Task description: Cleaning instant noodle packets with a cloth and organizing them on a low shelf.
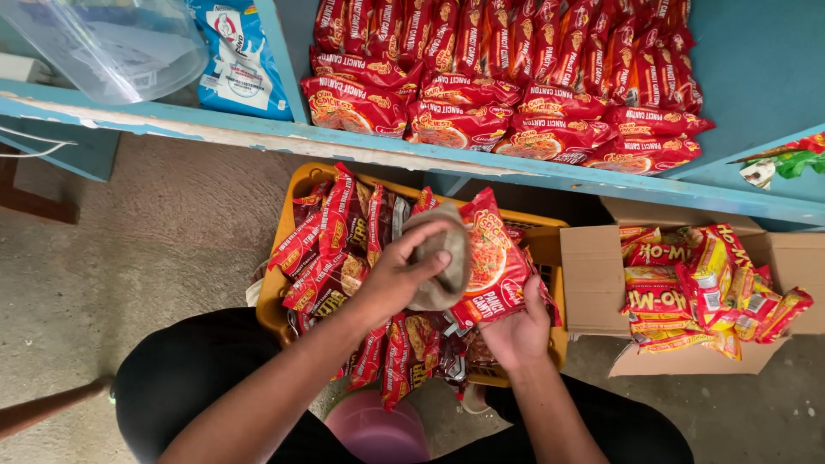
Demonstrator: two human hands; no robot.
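My left hand [397, 277] is closed on a grey-brown rag [447, 271] and presses it against a red noodle packet [494, 262]. My right hand [520, 331] grips that packet from below, holding it upright over a yellow plastic crate [296, 185]. The crate is full of several similar red packets [322, 249]. Both forearms reach forward from my dark-clad knees.
A blue shelf edge [258, 133] runs across above the crate, with rows of red packets [507, 86] stacked on it and a blue-white bag [236, 56] at left. An open cardboard box [593, 275] with yellow-red packets sits at right. A pink tub [378, 434] stands between my knees.
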